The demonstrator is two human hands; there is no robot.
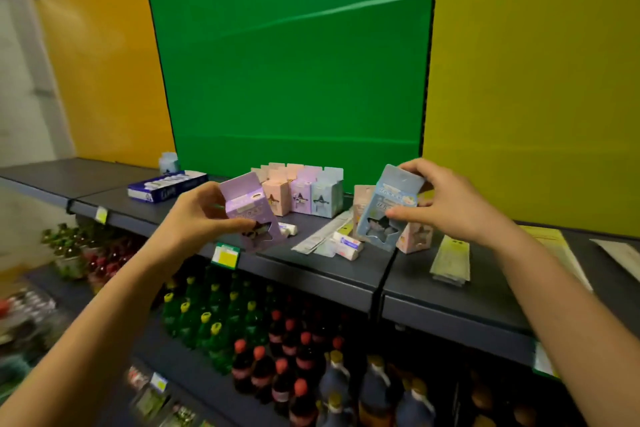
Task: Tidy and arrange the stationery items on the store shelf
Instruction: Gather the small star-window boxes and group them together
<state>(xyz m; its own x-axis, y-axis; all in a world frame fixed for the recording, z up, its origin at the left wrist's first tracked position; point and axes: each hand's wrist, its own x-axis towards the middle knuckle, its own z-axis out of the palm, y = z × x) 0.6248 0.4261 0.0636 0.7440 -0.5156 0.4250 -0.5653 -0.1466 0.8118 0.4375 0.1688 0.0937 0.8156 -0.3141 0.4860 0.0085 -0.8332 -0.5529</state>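
Observation:
My left hand [197, 215] grips a tilted purple box [251, 213] with a star-shaped window, held just above the dark shelf [322, 270]. My right hand [446, 201] holds a light blue box [388, 208] of the same kind, tilted, over the shelf's middle. Behind them stands a tidy group of pink, purple and blue boxes [301, 192] in rows against the green panel. A pink box [415, 237] stands under my right hand. Small white erasers [348, 244] and flat clear packets [320, 236] lie loose on the shelf between my hands.
A blue and white carton [166, 185] lies at the shelf's left, a small white jar [168, 161] behind it. Flat packets [450, 260] and papers [561, 253] lie to the right. Drink bottles [277, 340] fill the lower shelves. Price tags [225, 255] hang on the shelf edge.

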